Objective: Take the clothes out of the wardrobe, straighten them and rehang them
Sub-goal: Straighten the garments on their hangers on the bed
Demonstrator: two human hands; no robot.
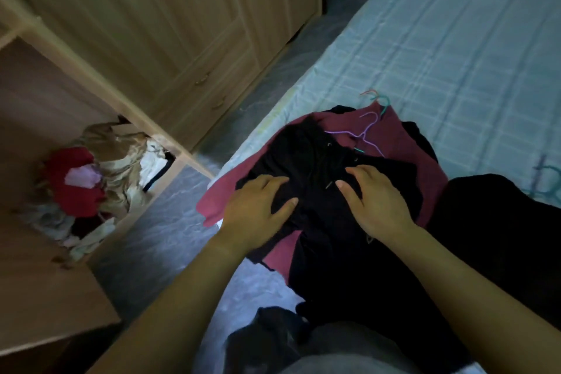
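A black garment with drawstrings lies on the bed's edge, on top of a maroon garment. My left hand rests flat on the black cloth at its left side, fingers spread. My right hand rests on the same garment a little to the right, fingers straight. A purple wire hanger lies on the maroon cloth beyond my hands, with a teal and a pink hanger hook behind it. More dark clothing is piled at the right.
The bed with a pale blue checked sheet fills the right. The open wooden wardrobe stands at left, with a heap of red, beige and white clothes on its floor. A strip of grey floor runs between them.
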